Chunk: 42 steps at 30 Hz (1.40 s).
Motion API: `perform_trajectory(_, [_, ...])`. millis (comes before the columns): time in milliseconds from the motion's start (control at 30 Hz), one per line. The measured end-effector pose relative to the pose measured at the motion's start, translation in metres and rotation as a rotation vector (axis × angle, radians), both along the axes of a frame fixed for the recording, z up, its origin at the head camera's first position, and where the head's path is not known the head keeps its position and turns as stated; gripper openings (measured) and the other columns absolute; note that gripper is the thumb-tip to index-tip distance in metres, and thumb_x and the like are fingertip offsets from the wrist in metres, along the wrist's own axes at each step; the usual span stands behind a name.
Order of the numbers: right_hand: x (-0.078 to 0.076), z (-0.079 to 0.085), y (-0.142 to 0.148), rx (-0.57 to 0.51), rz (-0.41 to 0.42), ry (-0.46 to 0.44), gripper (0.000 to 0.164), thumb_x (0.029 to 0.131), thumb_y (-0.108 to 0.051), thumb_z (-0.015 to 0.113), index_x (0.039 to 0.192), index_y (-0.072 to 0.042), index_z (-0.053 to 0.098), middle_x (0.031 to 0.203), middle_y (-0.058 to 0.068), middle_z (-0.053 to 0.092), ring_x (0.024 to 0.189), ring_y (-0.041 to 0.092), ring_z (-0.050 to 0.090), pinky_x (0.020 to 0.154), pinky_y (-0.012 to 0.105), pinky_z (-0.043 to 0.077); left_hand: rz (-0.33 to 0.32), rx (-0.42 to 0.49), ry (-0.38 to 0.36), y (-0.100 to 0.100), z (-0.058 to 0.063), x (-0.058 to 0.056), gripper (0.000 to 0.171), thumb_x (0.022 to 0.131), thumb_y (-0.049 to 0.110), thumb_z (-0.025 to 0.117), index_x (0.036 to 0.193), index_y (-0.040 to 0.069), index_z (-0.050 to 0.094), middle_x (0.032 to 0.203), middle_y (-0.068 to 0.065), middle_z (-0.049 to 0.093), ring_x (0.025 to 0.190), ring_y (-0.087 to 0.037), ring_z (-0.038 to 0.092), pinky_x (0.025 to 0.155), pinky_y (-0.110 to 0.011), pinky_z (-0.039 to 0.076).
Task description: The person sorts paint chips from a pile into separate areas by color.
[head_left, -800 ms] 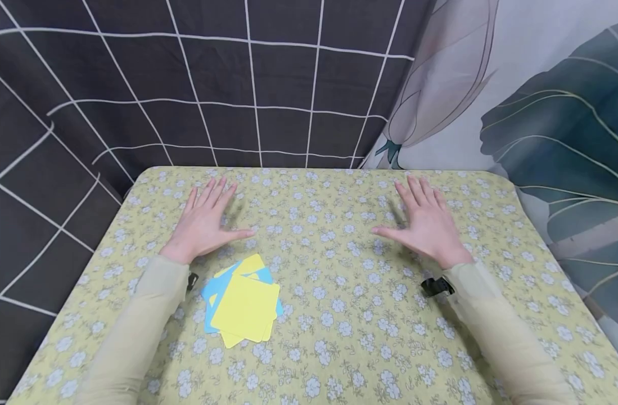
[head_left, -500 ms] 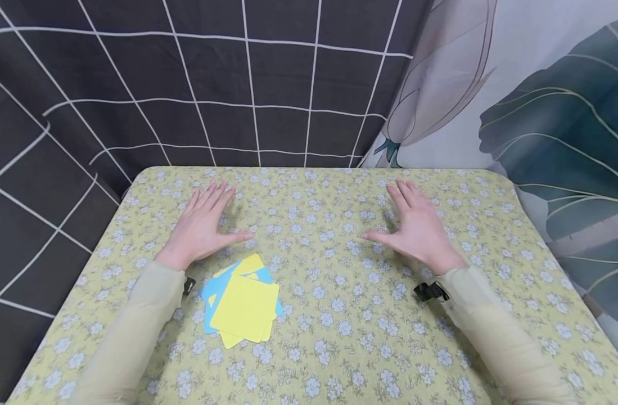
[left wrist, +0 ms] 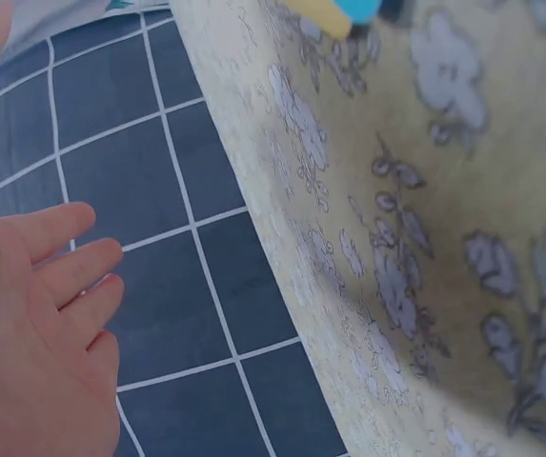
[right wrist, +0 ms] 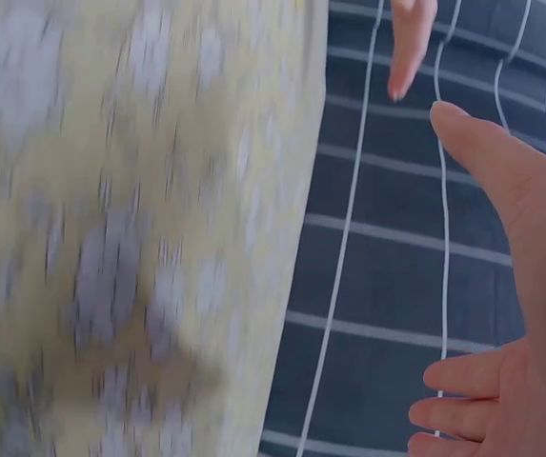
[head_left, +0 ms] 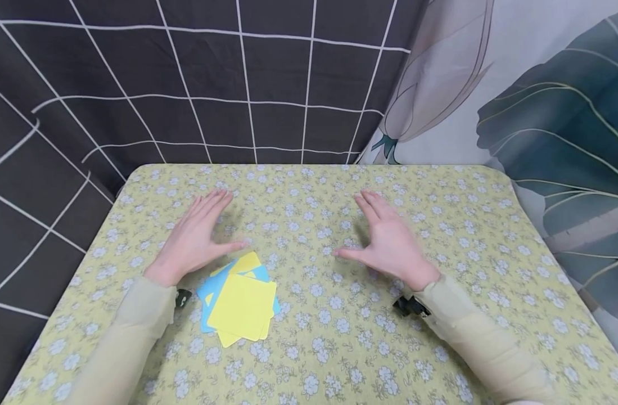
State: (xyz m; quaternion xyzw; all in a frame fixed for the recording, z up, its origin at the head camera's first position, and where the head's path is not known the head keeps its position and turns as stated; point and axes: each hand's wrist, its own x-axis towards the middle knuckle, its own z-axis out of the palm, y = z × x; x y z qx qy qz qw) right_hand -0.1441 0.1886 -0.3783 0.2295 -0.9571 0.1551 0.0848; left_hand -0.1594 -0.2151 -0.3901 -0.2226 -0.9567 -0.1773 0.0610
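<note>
A loose, fanned pile of square yellow cards (head_left: 244, 306) and blue cards (head_left: 206, 292) lies on the left part of the table in the head view. Just beyond the pile is my left hand (head_left: 189, 242), fingers extended and thumb pointing right, with nothing in it. Across from it my right hand (head_left: 392, 242) holds nothing either, its thumb stretched out to the left. Both palms face inward over the cloth. Seen from the left wrist, the left hand's fingers (left wrist: 77, 271) are slightly bent; the right wrist view shows the right thumb (right wrist: 501, 162) spread from the fingers.
A yellow floral cloth (head_left: 319, 349) covers the table. Behind and to the left hangs a dark curtain with white grid lines (head_left: 278, 67). A pale curtain with large leaf prints (head_left: 567, 135) is on the right. Black straps (head_left: 411, 305) sit at the wrists.
My right hand has moved left and a little nearer to me. The left hand has shifted slightly nearer to me, its fingers closer together. The cards stay in place.
</note>
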Motion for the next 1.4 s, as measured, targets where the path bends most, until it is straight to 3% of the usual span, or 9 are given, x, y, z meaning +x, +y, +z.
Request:
perform_trajectory(267, [0.018,-0.008,-0.033,0.015,0.092,-0.004,0.127,0.072,-0.088,0.062,0.158,0.001,0.03,0.163,0.019,0.028,0.148,0.037,0.027,0.12,0.052,0.024,-0.009,0.068,-0.051,-0.001,0.0,0.017,0.113,0.076,0.075,0.073,0.159,0.008,0.035,0.164,-0.013,0.03,0.152,-0.031,0.02,0.124,-0.043,0.009])
perform_trajectory(467, [0.032,-0.018,-0.057,-0.016,0.154,-0.036,0.126,0.071,-0.085,0.068,0.157,0.001,0.033,0.162,0.017,0.03,0.148,0.033,0.029,0.12,0.048,0.026,0.004,0.112,-0.121,-0.006,-0.007,0.033,0.115,0.071,0.076,0.076,0.157,0.009,0.038,0.163,-0.01,0.033,0.15,-0.033,0.024,0.122,-0.053,0.018])
perform_trajectory(767, [0.049,-0.024,-0.09,-0.01,0.288,-0.029,0.126,0.07,-0.084,0.068,0.153,0.006,0.039,0.157,0.021,0.038,0.144,0.034,0.036,0.12,0.042,0.027,-0.078,0.114,-0.121,-0.008,-0.014,0.056,0.12,0.061,0.069,0.088,0.151,0.002,0.046,0.158,-0.016,0.04,0.146,-0.04,0.031,0.121,-0.054,0.021])
perform_trajectory(900, [0.055,-0.025,-0.105,0.007,0.343,-0.017,0.127,0.069,-0.086,0.067,0.151,0.007,0.04,0.155,0.022,0.04,0.143,0.035,0.038,0.12,0.041,0.027,-0.087,0.132,-0.182,-0.005,-0.013,0.068,0.117,0.058,0.066,0.091,0.148,0.003,0.051,0.157,-0.015,0.041,0.144,-0.042,0.032,0.115,-0.063,0.027])
perform_trajectory(1067, [0.064,-0.028,-0.121,0.005,0.397,-0.03,0.126,0.067,-0.085,0.07,0.149,0.007,0.044,0.151,0.019,0.046,0.14,0.03,0.042,0.119,0.037,0.03,-0.116,0.111,-0.24,-0.002,-0.01,0.08,0.116,0.056,0.065,0.092,0.146,0.004,0.053,0.153,-0.012,0.048,0.141,-0.038,0.039,0.116,-0.058,0.03])
perform_trajectory(1233, [0.075,-0.033,-0.132,-0.002,0.436,-0.072,0.12,0.065,-0.081,0.076,0.145,0.006,0.049,0.139,0.013,0.054,0.129,0.024,0.049,0.112,0.031,0.039,-0.133,0.1,-0.335,-0.001,-0.01,0.089,0.11,0.056,0.056,0.096,0.146,0.007,0.055,0.148,-0.012,0.052,0.135,-0.037,0.047,0.108,-0.059,0.041])
perform_trajectory(1400, [0.082,-0.037,-0.141,0.04,0.451,-0.079,0.114,0.063,-0.083,0.076,0.137,0.002,0.057,0.119,0.003,0.055,0.105,0.015,0.049,0.093,0.023,0.045,-0.122,0.091,-0.395,-0.001,-0.01,0.092,0.1,0.06,0.041,0.098,0.144,0.008,0.057,0.148,-0.012,0.052,0.134,-0.037,0.048,0.105,-0.06,0.044])
